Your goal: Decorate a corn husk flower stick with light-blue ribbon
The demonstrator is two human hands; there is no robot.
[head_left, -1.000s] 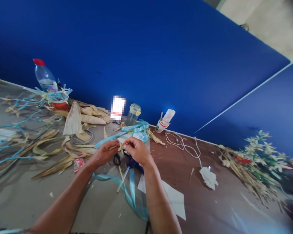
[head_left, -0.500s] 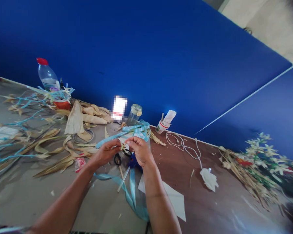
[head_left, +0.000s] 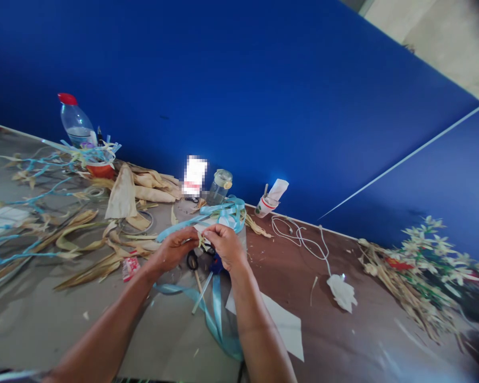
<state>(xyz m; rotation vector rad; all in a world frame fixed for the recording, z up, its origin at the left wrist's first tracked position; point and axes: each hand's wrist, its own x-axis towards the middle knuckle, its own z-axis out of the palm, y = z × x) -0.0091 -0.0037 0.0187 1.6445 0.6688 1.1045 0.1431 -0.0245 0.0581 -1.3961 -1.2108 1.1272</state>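
Note:
Between my fingertips is a small pale yellow flower [head_left: 201,241] that looks made of husk strips. My left hand [head_left: 174,249] is closed, pinching it from the left. From the right, my right hand [head_left: 226,246] closes thumb and fingers at its upper edge. Just below my hands lie scissors with black handles [head_left: 192,260], partly hidden, and a dark blue object [head_left: 216,263] with a pale stick. Light blue ribbon [head_left: 216,303] trails down the table, and more ribbon [head_left: 235,208] is looped behind my hands.
Dried corn husks [head_left: 155,186] spread over the left side, near a red-capped bottle [head_left: 75,119]. A clear jar [head_left: 220,186] and a paper cup [head_left: 264,205] stand by the blue partition. White cable [head_left: 299,239] and a bunch of white flowers [head_left: 435,255] lie right.
My right hand has shifted slightly left and closer to the flower, with its fingers more tucked in. My left hand stays nearly in place.

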